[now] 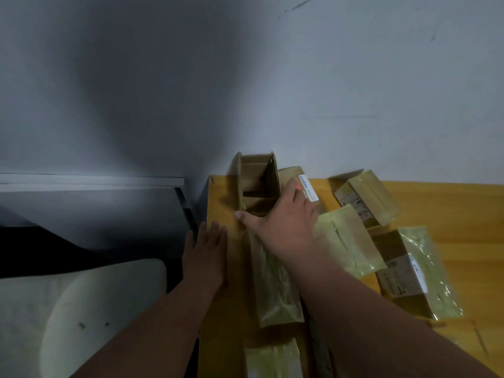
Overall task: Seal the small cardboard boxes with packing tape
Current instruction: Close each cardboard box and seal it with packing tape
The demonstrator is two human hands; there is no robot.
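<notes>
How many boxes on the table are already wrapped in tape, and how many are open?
6 taped, 1 open. Open box at the back by the wall. Taped boxes: back, back right, middle, right, centre, near edge. Arms may hide others.

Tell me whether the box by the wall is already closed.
No. The box by the wall stands with its flaps up and its inside showing, the right hand against it.
</notes>
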